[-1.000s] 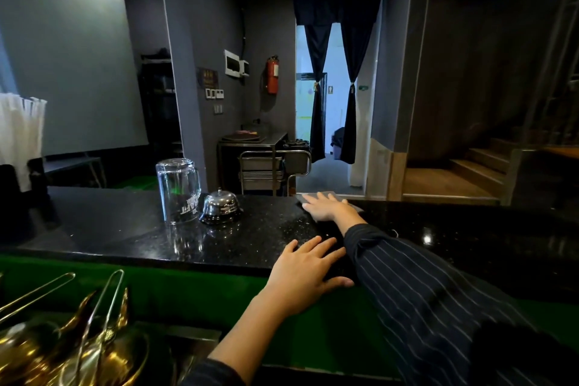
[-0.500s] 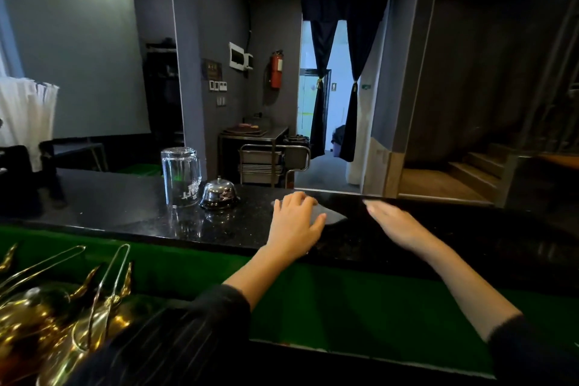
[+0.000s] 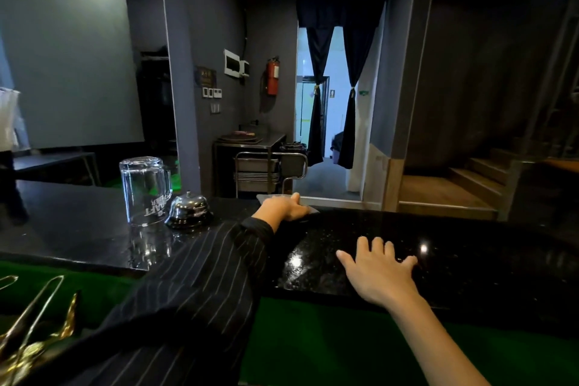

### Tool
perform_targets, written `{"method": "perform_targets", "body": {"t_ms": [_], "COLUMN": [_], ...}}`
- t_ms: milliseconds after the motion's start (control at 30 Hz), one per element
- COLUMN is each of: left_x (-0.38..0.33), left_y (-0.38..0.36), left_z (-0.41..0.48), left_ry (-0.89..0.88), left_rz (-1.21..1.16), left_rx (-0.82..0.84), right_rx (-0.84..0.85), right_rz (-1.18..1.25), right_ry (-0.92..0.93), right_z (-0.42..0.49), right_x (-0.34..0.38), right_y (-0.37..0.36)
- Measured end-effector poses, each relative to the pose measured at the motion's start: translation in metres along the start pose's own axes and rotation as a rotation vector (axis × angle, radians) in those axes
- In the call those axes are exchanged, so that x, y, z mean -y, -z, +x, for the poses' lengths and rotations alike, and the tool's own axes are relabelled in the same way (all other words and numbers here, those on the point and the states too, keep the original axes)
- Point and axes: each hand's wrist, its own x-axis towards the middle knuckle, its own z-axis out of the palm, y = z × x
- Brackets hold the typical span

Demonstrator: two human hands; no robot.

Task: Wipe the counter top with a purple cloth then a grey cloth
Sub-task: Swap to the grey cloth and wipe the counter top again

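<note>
The black speckled counter top (image 3: 470, 247) runs across the middle of the view. A pale grey cloth (image 3: 265, 197) lies at its far edge, mostly covered by my left hand (image 3: 286, 207), which presses down on it with the striped sleeve stretched across the counter. Only the cloth's corners show beside the hand. My right hand (image 3: 380, 271) rests flat on the counter near its front edge, fingers spread, holding nothing. I see no purple cloth.
An upturned glass mug (image 3: 144, 191) and a chrome call bell (image 3: 188, 210) stand on the counter left of my left hand. Gold tongs (image 3: 34, 320) lie at the lower left on a green lower surface (image 3: 313, 341). A metal cart (image 3: 269, 172) stands beyond the counter.
The cloth passed from my right hand to my left. My left hand has pushed it out to the far edge, and my right hand has come down flat near the front edge.
</note>
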Motion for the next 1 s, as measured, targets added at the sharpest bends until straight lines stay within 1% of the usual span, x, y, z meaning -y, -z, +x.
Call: {"method": "perform_targets", "body": {"t_ms": [67, 133, 200, 300, 333, 400, 500, 600, 633, 667, 733, 767, 867, 933, 1000], "left_x": [0.0, 0.002, 0.006, 0.016, 0.025, 0.045, 0.066, 0.048, 0.034, 0.019, -0.015, -0.033, -0.073, -0.08, -0.071], "left_y": [-0.008, -0.017, -0.024, -0.038, -0.042, -0.04, -0.027, -0.018, -0.017, -0.018, -0.024, -0.029, -0.047, -0.055, -0.063], "left_z": [-0.004, -0.015, -0.037, -0.083, -0.095, -0.11, -0.091, -0.061, -0.056, -0.05, -0.049, -0.052, -0.076, -0.099, -0.123], "left_ry": [0.008, -0.031, -0.111, -0.293, -0.325, -0.292, -0.155, -0.03, -0.023, -0.052, -0.138, -0.189, -0.345, -0.376, -0.412], "left_rz": [0.059, 0.068, 0.08, 0.132, 0.135, 0.112, -0.006, 0.022, 0.043, 0.052, 0.082, 0.109, 0.167, 0.193, 0.197], "left_rx": [-0.064, -0.053, -0.048, -0.052, -0.061, -0.07, -0.057, -0.034, -0.045, -0.061, -0.069, -0.044, -0.003, -0.041, -0.083], "right_rx": [-0.004, -0.017, -0.022, -0.018, -0.013, -0.012, -0.039, -0.083, -0.109, -0.141, -0.198, -0.226, -0.356, -0.485, -0.538], "right_rz": [0.01, 0.019, 0.033, 0.03, 0.03, 0.034, 0.046, 0.069, 0.076, 0.092, 0.16, 0.21, 0.416, 0.614, 0.785], "right_ry": [-0.002, 0.0, -0.003, -0.007, -0.006, -0.006, -0.004, -0.005, -0.004, -0.005, -0.023, -0.04, -0.118, -0.171, -0.203], "right_z": [-0.002, -0.004, -0.004, -0.006, -0.006, -0.007, -0.008, -0.011, -0.012, -0.013, -0.015, -0.015, -0.02, -0.025, -0.031], "right_x": [0.001, 0.002, 0.003, 0.003, 0.003, 0.003, 0.004, 0.005, 0.005, 0.005, 0.004, 0.005, 0.003, -0.002, -0.005], "right_y": [0.001, 0.002, 0.003, 0.001, 0.001, 0.001, 0.001, 0.001, 0.002, 0.004, 0.007, 0.008, 0.01, 0.012, 0.014]}}
